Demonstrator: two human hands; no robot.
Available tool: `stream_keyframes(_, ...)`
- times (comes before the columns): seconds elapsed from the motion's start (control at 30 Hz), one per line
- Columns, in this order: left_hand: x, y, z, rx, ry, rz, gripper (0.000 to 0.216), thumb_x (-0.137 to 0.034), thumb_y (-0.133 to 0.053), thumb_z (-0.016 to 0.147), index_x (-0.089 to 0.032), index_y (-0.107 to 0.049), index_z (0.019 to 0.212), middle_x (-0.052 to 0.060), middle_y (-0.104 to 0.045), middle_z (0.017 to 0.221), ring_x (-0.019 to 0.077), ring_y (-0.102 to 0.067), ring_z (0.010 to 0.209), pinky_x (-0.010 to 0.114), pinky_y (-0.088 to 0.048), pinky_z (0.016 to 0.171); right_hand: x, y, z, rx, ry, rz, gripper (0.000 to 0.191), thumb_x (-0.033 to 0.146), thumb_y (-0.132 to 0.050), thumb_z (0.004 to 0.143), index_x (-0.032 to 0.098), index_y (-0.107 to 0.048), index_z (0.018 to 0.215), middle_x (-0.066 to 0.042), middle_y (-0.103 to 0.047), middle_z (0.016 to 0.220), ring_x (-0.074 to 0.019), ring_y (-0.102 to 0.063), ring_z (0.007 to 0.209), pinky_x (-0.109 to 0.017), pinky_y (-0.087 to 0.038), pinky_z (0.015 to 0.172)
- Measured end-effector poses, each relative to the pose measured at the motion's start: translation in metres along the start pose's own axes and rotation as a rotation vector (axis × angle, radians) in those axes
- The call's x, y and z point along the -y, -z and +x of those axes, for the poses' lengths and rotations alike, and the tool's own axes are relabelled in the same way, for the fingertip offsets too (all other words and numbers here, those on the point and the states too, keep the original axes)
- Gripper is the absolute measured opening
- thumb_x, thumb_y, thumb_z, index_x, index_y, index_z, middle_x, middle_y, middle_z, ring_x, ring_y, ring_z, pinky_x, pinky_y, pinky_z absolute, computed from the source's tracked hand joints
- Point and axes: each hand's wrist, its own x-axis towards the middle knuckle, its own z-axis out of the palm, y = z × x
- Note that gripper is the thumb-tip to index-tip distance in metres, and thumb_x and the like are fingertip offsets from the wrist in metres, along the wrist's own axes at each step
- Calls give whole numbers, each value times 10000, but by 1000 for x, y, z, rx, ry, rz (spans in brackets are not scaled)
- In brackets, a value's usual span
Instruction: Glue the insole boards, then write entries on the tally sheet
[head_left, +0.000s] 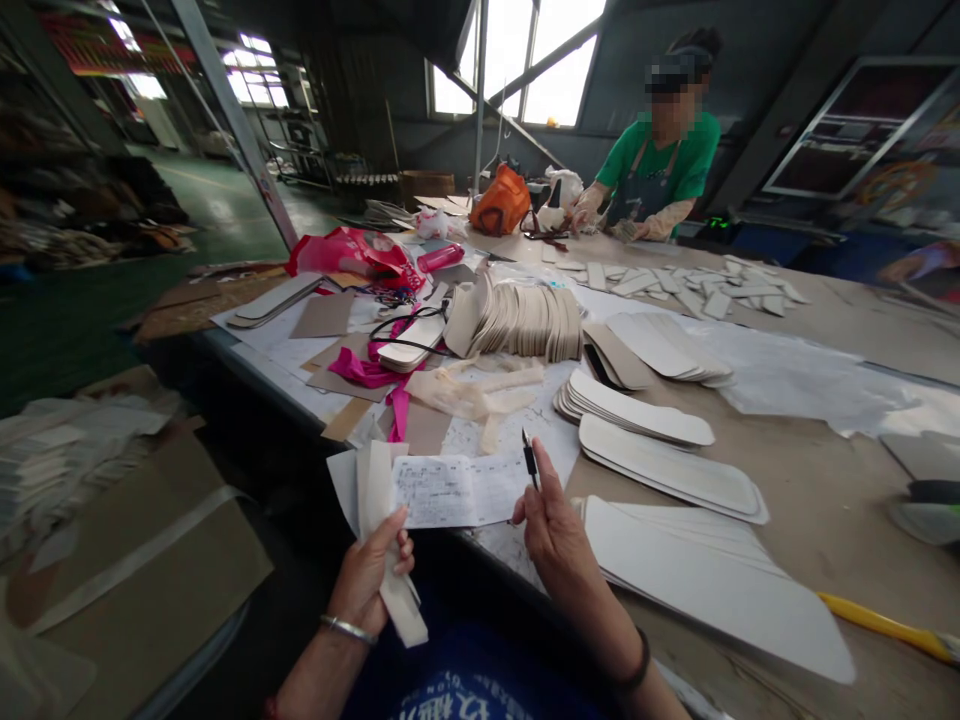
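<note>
My left hand (373, 572) is closed around a few cream-coloured strips (376, 485), whose lower ends hang below the fist. Their upper part overlaps the left side of an open notebook (435, 490) with handwriting on its pages, at the table's near edge. A black pen (531, 462) is held in my right hand (555, 540), its tip pointing up and apart from the paper. That hand is just right of the notebook. Beyond the notebook, a tangle of pale strips (469, 390) and a bright pink ribbon (364, 368) lie on the table.
Stacks of long, round-ended white boards (712, 580) lie to the right, near a yellow-handled tool (885, 627). Behind the notebook stands a row of curved beige pieces (517, 318). A co-worker in green (694, 165) handles pieces across the table. Cardboard (165, 570) is at lower left.
</note>
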Motion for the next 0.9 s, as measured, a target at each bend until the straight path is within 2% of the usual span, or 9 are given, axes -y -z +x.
stream_keyframes(0.1,1,2,-1,-2,35,-8,81,-89,-613,783,-83,-554,728,-18,-488,511,51,-415,400,128,-293,317,5,5,-5,66,-71,165,497,383,-383,943,274,-321,1424,36,-535,696,-99,-422,447,-226,-407,463)
stream_keyframes(0.2,1,3,-2,-3,64,-18,90,-92,-609,794,-88,-551,725,-17,-488,525,47,-413,406,127,-302,323,15,12,-5,166,-199,449,382,434,-488,906,246,-525,1236,3,-582,772,-96,-502,498,-198,-409,423)
stream_keyframes(0.3,0,2,-2,-7,85,-30,94,-82,-595,803,-88,-547,723,-17,-482,526,46,-410,410,130,-305,325,26,21,-1,306,-326,754,311,402,-566,870,225,-611,1121,-64,-664,941,-164,-634,770,-247,-510,606)
stream_keyframes(0.4,-1,-2,-2,-8,95,-41,64,-75,-587,807,-89,-555,754,-20,-481,528,47,-408,414,133,-312,330,32,29,3,446,-413,1041,360,359,-561,853,197,-619,1170,-118,-653,1135,-227,-612,1022,-324,-499,825)
stream_keyframes(0.47,-2,-4,-2,-7,99,-49,41,-75,-588,807,-92,-561,782,-22,-483,533,48,-410,418,134,-318,336,32,31,4,492,-441,1173,404,325,-587,826,193,-603,1208,-122,-616,1218,-251,-570,1112,-355,-473,895)
stream_keyframes(0.57,-1,-7,-2,-9,104,-63,41,-73,-589,807,-91,-562,783,-18,-489,539,51,-422,432,133,-320,343,29,28,7,415,-451,1225,402,230,-683,767,257,-619,1163,-63,-636,1197,-222,-607,1057,-336,-491,879)
stream_keyframes(0.7,1,-9,-3,-31,108,-76,46,-78,-591,803,-88,-563,768,-9,-495,538,57,-432,441,133,-317,344,23,16,14,229,-413,1127,165,339,-686,825,246,-675,962,-13,-710,782,-119,-643,646,-234,-516,662)
stream_keyframes(0.8,3,-7,-2,-41,111,-81,55,-88,-627,773,-91,-572,783,-6,-504,544,63,-438,446,136,-322,347,17,7,18,182,-392,1034,298,485,-650,831,233,-671,991,8,-643,613,-103,-572,505,-225,-482,556)
stream_keyframes(0.9,5,-4,-2,-29,108,-88,108,-106,-671,737,-97,-581,796,-11,-505,546,65,-435,451,139,-325,354,10,-2,19,162,-368,975,384,536,-645,817,233,-658,1052,7,-642,634,-111,-597,542,-234,-499,579)
